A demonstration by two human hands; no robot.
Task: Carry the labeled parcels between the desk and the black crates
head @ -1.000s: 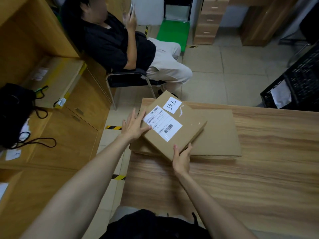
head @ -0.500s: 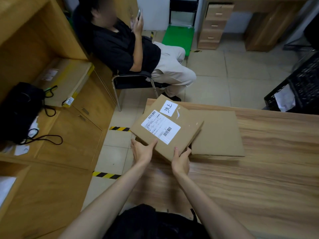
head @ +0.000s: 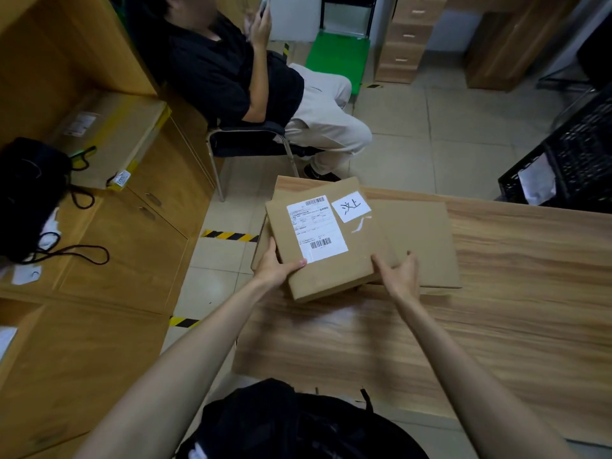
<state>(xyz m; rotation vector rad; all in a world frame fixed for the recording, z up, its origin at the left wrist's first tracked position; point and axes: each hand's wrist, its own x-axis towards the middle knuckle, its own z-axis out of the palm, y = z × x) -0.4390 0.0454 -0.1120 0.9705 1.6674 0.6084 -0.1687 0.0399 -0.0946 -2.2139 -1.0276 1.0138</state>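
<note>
Parcel (head: 334, 256) with 2 white labels sits at the left end of the desk (head: 496, 309), partly over a flat cardboard box (head: 420, 240). Left hand (head: 276, 268) grips its near-left corner, thumb on top. Right hand (head: 402, 274) grips its right edge. Black crate (head: 576, 167) stands well apart, far right.

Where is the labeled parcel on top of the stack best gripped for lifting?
Probably at its two near corners, from the person's side: the flat labeled parcel overhangs the lower parcels there, so the left hand and right hand get their grip under it.
</note>
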